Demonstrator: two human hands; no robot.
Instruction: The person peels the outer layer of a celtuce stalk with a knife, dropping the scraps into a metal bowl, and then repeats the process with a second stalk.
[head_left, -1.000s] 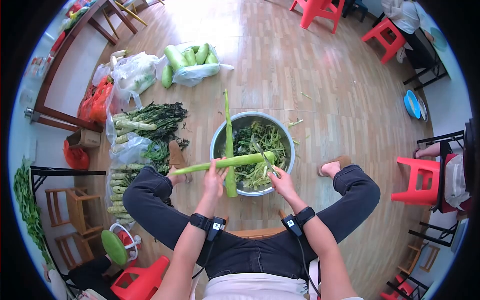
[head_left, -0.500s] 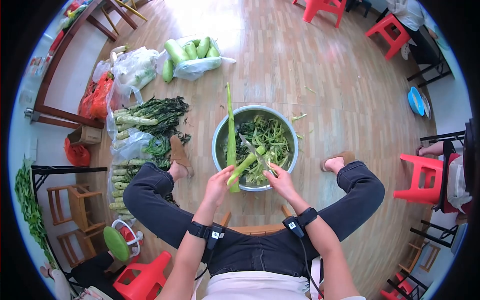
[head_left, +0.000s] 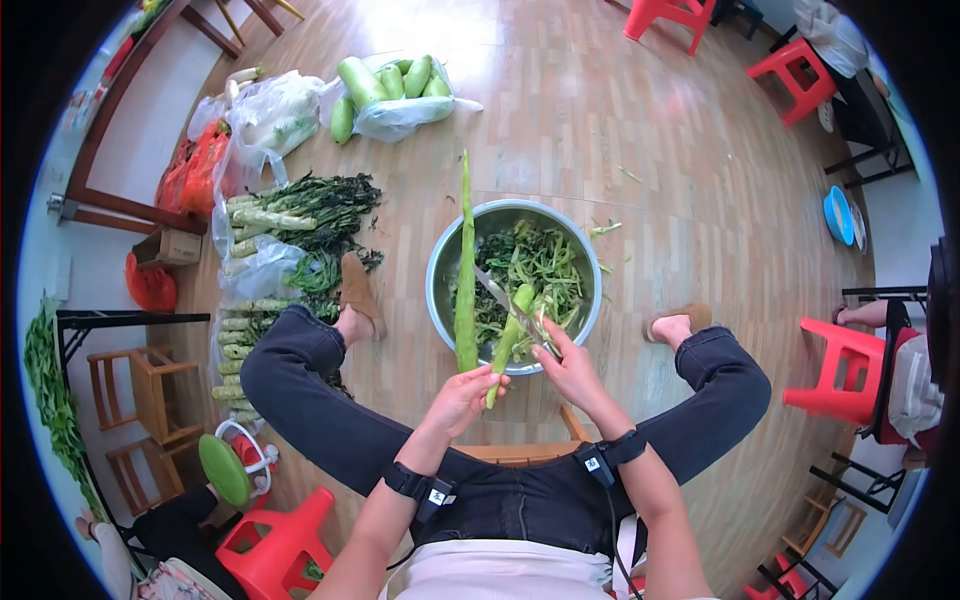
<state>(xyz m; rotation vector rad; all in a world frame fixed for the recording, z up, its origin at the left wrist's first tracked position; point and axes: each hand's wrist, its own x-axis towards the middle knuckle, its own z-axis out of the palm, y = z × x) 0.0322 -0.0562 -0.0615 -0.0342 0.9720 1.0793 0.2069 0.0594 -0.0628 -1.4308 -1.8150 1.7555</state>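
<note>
My left hand [head_left: 462, 402] is closed around the lower end of a short, pale green celtuce stem [head_left: 512, 335], which slants up over the near side of a metal basin [head_left: 433, 290]. In my right hand [head_left: 572, 368] is a knife [head_left: 490, 286]; its blade crosses the stem and points up and left. A long, tapering green celtuce stem [head_left: 465, 290] lies across the basin's left side, its thick end close to my left hand. Dark leaves and light green peelings [head_left: 545, 262] fill much of the basin.
Leafy celtuce stalks [head_left: 275, 220] lie in piles on the left floor. Beyond them are plastic bags [head_left: 285, 115] and green gourds [head_left: 362, 82]. Red stools [head_left: 845, 370] stand at both sides, with other people seated at the edges. A few scraps [head_left: 605, 229] lie right of the basin.
The short stem has turned more upright and its lower end has shifted right. My left hand has moved right and slightly down, while the right hand stays by the stem with the knife.
</note>
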